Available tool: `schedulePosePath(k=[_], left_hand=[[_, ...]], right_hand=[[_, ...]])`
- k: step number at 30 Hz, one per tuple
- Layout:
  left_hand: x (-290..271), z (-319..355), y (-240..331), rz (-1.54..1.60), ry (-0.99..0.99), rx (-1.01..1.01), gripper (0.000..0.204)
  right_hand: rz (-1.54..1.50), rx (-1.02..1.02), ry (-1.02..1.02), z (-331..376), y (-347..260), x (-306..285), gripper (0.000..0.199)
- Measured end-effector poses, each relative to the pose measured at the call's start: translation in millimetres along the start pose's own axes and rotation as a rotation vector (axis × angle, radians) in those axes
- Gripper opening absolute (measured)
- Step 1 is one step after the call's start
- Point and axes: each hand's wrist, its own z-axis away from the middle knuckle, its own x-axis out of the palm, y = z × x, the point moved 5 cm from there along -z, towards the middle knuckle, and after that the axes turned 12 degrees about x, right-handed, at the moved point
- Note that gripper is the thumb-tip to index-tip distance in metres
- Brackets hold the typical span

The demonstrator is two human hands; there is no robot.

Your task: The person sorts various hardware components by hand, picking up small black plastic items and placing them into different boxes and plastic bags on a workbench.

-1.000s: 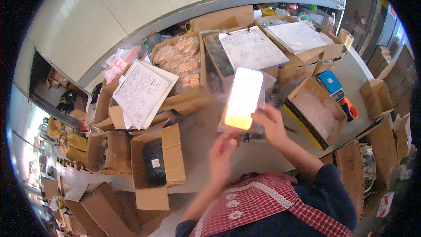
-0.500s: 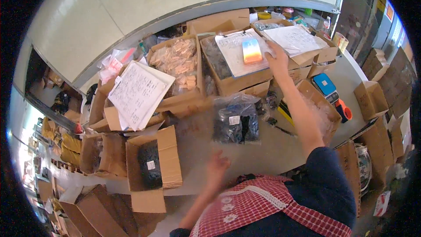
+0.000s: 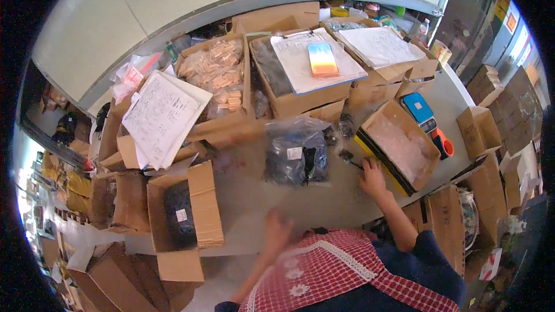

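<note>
- The left hand (image 3: 278, 231) hangs low over the pale table (image 3: 245, 196); it is blurred, the fingers look curled in, and whether they hold anything I cannot tell.
- The right hand (image 3: 374, 181) reaches over the table, fingers bent and narrow, the tips pointing away from the body; whether they grip anything I cannot tell.
- A slim dark object (image 3: 348, 156) lies right at the right fingertips, just left of and beyond them; contact is too small to make out.
- A clear plastic bag (image 3: 284, 163) with dark contents and a white label lies flat, left of the right fingers and beyond the left ones.
- Just right of the right fingers stands an open box (image 3: 426, 168) with a yellow stripe along its near side and clear plastic inside.
- Farther out beyond that box are a blue-topped device (image 3: 417, 108) and an orange ring-shaped thing (image 3: 444, 145).
- Well beyond the right fingertips, a lit phone (image 3: 322, 60) rests on a clipboard (image 3: 292, 62) with papers, atop a carton.
- Left of the left fingers stands an open carton (image 3: 207, 208) with dark packets in it.
</note>
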Motion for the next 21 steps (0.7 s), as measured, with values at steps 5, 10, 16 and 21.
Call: schedulePosePath(k=[5,10,16,21], left_hand=[[9,-24,20,0.008,-0.252,0.013,0.046],[29,-28,27,0.222,-0.267,0.074,0.041],[27,-34,40,0.263,-0.234,-0.014,0.043],[28,-32,22,0.253,-0.248,-0.042,0.043]], right_hand=[[0.090,0.094,-0.098,-1,36,37,0.036],[-0.127,0.027,-0.120,9,-15,39,0.028],[-0.478,0.071,-0.034,9,-29,21,0.024],[-0.407,0.200,-0.020,-3,-25,0,0.023]])
